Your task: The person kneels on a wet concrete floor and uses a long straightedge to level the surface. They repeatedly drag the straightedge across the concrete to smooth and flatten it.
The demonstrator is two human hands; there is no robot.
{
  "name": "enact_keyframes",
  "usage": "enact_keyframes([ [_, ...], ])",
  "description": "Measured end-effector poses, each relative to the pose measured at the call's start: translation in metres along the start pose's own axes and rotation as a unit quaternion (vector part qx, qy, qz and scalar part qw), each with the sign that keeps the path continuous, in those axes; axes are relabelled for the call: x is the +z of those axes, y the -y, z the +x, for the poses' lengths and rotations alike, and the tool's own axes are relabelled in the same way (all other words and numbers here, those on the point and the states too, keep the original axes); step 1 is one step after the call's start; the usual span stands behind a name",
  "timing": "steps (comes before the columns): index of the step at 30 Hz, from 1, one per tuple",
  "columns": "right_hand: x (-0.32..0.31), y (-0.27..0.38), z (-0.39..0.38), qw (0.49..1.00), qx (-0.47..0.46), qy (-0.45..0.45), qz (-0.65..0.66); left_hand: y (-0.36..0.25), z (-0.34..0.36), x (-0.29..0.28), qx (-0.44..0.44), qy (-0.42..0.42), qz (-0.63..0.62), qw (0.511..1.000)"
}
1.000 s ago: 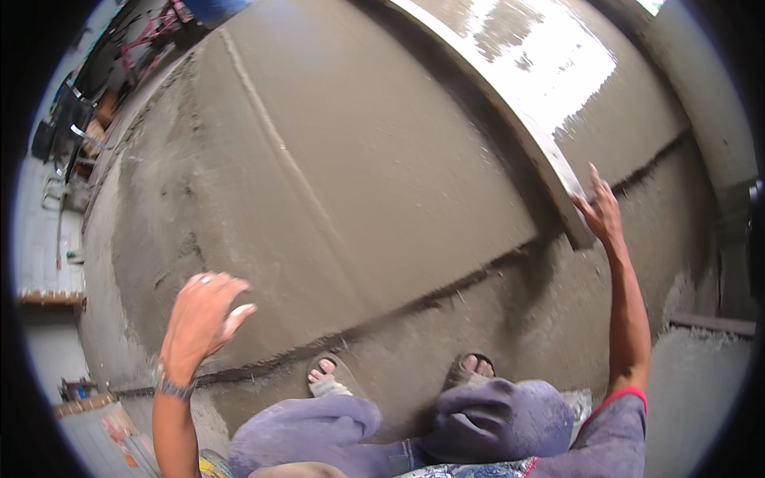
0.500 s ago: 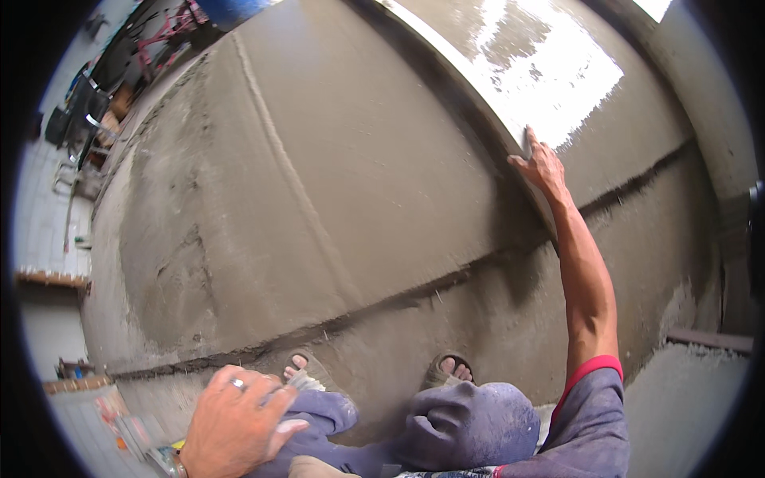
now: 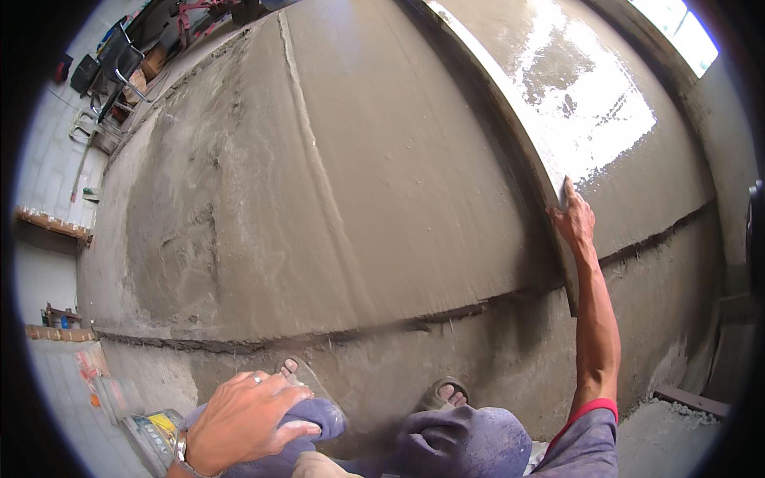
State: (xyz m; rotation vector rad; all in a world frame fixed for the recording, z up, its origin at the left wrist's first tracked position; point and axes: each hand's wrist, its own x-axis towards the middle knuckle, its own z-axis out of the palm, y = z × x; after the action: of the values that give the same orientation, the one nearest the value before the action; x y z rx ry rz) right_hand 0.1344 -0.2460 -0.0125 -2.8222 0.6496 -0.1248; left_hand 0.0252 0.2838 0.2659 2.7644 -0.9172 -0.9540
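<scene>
As my right hand (image 3: 574,223) clasps the long board (image 3: 519,118) near the front edge of the slab (image 3: 398,199), my left hand (image 3: 249,421) is empty, fingers loosely bent

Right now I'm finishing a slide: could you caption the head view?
Right hand on a long board over wet-looking concrete, left hand at the left knee.

- I see a long, straight bar (image 3: 522,113), pale on its upper face, lying lengthwise across wet grey cement (image 3: 414,183).
- I note its near end projecting past the cement's ragged front edge.
- I log the cement as glossy right of the bar, duller left, with a thin raised ridge (image 3: 314,145); far left is rougher.
</scene>
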Motion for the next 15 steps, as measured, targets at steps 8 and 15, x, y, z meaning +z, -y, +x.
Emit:
enact_keyframes([
  [8, -0.004, 0.032, 0.015, 1.000, 0.003, 0.019, -0.004, -0.007, 0.027, -0.002, 0.039, -0.005, 0.001, 0.999],
  [15, 0.006, 0.017, 0.000, 1.000, -0.021, -0.007, 0.011, 0.000, 0.013, -0.001, 0.020, 0.029, -0.007, 0.999],
])
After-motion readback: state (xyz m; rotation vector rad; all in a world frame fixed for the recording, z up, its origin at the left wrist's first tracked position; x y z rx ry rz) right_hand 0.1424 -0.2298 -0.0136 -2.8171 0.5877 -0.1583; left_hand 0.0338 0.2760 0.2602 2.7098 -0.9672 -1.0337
